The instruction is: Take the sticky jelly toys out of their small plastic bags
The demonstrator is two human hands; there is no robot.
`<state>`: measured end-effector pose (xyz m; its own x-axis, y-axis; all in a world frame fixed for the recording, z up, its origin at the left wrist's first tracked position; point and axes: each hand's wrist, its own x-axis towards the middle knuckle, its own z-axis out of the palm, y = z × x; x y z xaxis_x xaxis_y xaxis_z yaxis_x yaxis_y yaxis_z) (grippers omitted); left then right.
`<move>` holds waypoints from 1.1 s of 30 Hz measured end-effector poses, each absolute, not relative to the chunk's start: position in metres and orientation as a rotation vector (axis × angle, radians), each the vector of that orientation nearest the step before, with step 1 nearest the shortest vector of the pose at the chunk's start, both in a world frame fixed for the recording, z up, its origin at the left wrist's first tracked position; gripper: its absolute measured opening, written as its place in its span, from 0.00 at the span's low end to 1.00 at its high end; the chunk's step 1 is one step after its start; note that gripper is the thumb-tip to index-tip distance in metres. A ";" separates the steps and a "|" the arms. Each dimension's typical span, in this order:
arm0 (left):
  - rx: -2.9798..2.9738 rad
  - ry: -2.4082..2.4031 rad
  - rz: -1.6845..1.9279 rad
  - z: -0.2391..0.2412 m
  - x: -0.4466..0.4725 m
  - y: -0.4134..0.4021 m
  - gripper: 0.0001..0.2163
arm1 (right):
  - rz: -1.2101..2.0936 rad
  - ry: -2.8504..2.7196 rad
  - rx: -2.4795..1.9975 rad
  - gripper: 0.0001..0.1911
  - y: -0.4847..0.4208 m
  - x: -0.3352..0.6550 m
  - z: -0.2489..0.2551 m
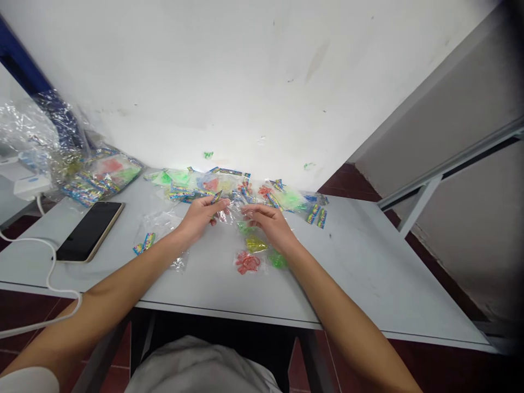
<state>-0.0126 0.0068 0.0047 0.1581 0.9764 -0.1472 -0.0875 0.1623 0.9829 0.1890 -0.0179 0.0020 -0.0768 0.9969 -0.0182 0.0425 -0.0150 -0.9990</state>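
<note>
Between my hands, over the middle of the table, is a small clear plastic bag with a printed header. My left hand pinches its left side, fingers closed. On its right side my right hand has its fingers closed on the bag's edge. What the bag contains I cannot make out. Just below my right hand lie a red stretchy toy, a yellow one and a green one. Beyond both hands, several similar bagged toys with colourful header cards form a row along the wall.
At the left lies a phone, with a white cable near it. A large clear bag of packaged toys stands behind it. Empty-looking clear bags lie by my left forearm. A white wall bounds the table's far side.
</note>
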 end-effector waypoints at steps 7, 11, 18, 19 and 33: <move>1.116 1.095 1.002 0.007 -0.012 0.005 0.19 | 1.229 -1.419 -1.229 0.15 -0.022 0.185 0.005; 1.102 1.087 0.999 0.007 -0.010 0.004 0.22 | 1.162 -1.481 -1.248 0.17 -0.020 0.185 0.001; 1.267 1.123 0.962 0.002 -0.007 0.003 0.24 | 1.099 -1.674 -1.186 0.15 -0.022 0.187 0.000; 1.303 1.130 0.940 0.001 -0.008 0.003 0.25 | 1.086 -1.718 -1.169 0.15 -0.023 0.187 0.001; 2.377 1.252 1.310 0.003 -0.011 -0.006 0.33 | 1.096 -1.605 -1.218 0.23 -0.027 0.184 0.003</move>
